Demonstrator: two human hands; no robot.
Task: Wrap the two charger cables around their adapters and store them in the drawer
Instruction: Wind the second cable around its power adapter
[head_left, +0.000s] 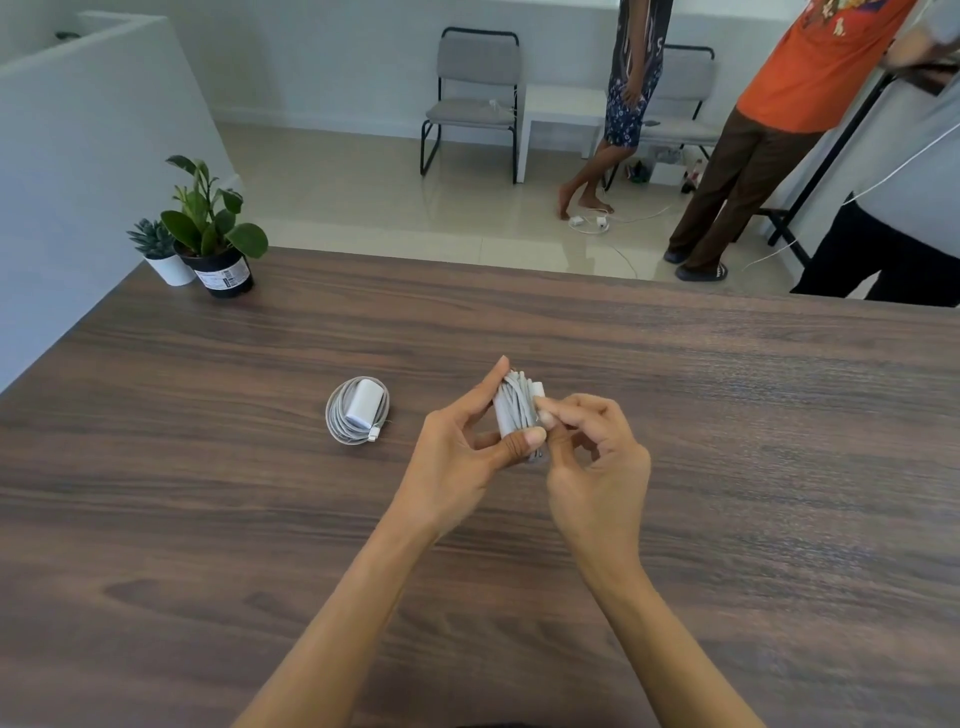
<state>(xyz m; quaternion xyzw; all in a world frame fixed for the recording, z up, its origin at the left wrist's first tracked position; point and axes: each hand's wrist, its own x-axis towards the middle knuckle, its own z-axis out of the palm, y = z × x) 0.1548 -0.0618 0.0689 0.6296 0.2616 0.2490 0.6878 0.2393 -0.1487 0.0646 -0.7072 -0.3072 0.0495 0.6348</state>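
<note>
One white adapter with its cable coiled round it (358, 410) lies on the dark wooden table (208, 467), left of my hands. My left hand (462, 441) grips a second white adapter wound in grey-white cable (514, 408) above the table's middle, thumb across its lower end. My right hand (592, 447) pinches the cable's end at the bundle's right side, next to the white plug tip. No drawer is in view.
Two potted plants (208, 228) stand at the table's far left corner beside a white partition. Beyond the far edge are tiled floor, grey chairs (475, 98), several standing people (779, 130) and loose chargers on the floor (589, 223).
</note>
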